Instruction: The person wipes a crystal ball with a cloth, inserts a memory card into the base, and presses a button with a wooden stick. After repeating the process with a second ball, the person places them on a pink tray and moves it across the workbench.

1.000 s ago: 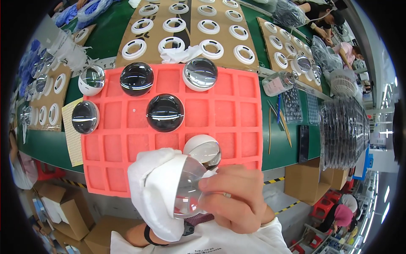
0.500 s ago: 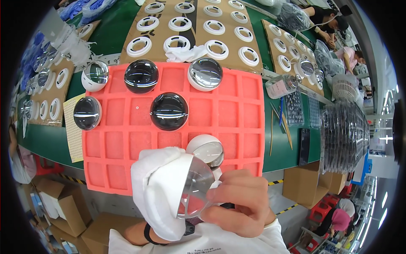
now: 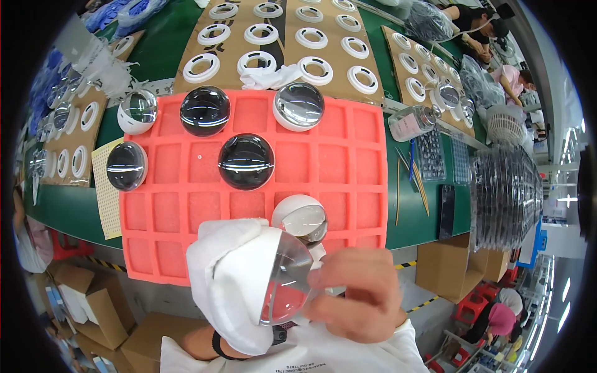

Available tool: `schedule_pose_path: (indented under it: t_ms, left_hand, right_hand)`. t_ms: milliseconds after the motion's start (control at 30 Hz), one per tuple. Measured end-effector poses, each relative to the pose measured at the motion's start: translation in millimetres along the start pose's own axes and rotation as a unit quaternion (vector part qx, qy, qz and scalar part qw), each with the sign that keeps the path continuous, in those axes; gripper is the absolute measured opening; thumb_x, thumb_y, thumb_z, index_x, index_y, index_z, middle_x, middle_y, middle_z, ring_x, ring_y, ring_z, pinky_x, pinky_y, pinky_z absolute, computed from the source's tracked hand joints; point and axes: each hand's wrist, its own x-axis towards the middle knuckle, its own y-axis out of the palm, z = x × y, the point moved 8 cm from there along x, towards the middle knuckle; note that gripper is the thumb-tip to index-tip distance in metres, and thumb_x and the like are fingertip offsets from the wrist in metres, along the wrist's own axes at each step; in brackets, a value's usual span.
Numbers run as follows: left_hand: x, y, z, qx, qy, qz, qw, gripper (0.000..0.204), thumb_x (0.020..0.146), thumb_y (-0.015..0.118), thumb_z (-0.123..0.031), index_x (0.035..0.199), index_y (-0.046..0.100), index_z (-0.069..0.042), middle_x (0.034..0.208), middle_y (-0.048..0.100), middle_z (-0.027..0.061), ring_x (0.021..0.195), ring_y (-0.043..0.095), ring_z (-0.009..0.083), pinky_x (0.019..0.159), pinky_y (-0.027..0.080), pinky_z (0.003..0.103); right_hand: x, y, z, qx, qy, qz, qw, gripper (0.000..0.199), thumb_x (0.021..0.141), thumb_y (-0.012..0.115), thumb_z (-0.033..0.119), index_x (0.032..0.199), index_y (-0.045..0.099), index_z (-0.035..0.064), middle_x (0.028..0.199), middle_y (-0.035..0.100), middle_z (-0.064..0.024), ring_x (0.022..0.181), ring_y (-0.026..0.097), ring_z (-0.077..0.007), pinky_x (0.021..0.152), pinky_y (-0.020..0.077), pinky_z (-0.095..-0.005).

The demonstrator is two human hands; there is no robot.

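Clear dome lens (image 3: 287, 286): held near, below the red foam tray (image 3: 354, 168), between both hands.
Left hand (image 3: 233, 292): covered by a white cloth, cupped closed behind the lens.
Right hand (image 3: 360, 298): bare, grip closed on the lens edge.
White-based dome (image 3: 300, 219): in the tray, just beyond the hands.
Dark domes (image 3: 246, 161): farther on the tray.
Green surface (image 3: 429, 211): carries thin sticks (image 3: 415, 180) at right.

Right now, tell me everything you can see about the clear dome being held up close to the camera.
The clear dome is a smooth, see-through half-sphere, like glass or clear plastic, with bright glints on its curve. It is tilted on edge, rim toward the left, with red from the red foam tray showing through its lower part. The left hand, wrapped in a white cloth, cups it from the left; the bare right hand pinches its right side. It is held just below a white-based dome resting on the tray.
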Motion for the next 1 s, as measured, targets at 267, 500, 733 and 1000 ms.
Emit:
schedule_pose_path:
  t_ms: [267, 500, 733, 1000]
  left_hand:
    - [-1.5, 0.8, -0.5, 0.044, 0.007, 0.018, 0.999, 0.058, 0.072, 0.081, -0.004, 0.121, 0.051, 0.002, 0.11, 0.061, 0.0173, 0.089, 0.062, 0.0263, 0.072, 0.052, 0.035]
    - [-3.1, 2.1, 1.6, -0.023, 0.006, -0.004, 1.0, 0.05, 0.078, 0.075, -0.004, 0.122, 0.051, 0.002, 0.105, 0.062, 0.017, 0.087, 0.062, 0.0257, 0.07, 0.052, 0.035]
    - [0.0, 10.1, -3.5, 0.042, 0.039, 0.034, 0.998, 0.048, 0.08, 0.072, -0.004, 0.122, 0.05, 0.004, 0.1, 0.064, 0.018, 0.086, 0.062, 0.0254, 0.069, 0.052, 0.035]
    - [-12.9, 10.0, 11.2, -0.057, -0.011, 0.019, 0.998, 0.036, 0.098, 0.059, -0.024, 0.121, 0.056, 0.003, 0.111, 0.06, 0.0196, 0.092, 0.06, 0.0256, 0.08, 0.05, 0.035]
  right_hand:
    - [-3.9, 5.0, 0.0, 0.052, 0.001, 0.063, 0.997, 0.042, 0.053, 0.068, -0.006, 0.092, 0.074, 0.0102, 0.107, 0.066, -0.0123, 0.085, 0.062, -0.0248, 0.072, 0.0482, -0.0319]
    - [-6.8, 1.5, 0.8, -0.017, -0.011, -0.017, 1.0, 0.043, 0.052, 0.068, -0.008, 0.091, 0.074, 0.0111, 0.107, 0.064, -0.0112, 0.085, 0.062, -0.0249, 0.072, 0.0474, -0.0307]
    - [-2.5, -1.3, -1.0, -0.011, 0.001, 0.022, 1.0, 0.035, 0.057, 0.07, -0.006, 0.089, 0.072, 0.0093, 0.104, 0.062, -0.0124, 0.082, 0.06, -0.0246, 0.062, 0.0499, -0.0317]
    - [17.4, -10.3, -17.0, 0.004, 0.094, -0.059, 0.994, 0.031, 0.072, 0.063, -0.005, 0.101, 0.066, 0.0049, 0.112, 0.06, -0.0173, 0.092, 0.061, -0.0291, 0.081, 0.0523, -0.0385]
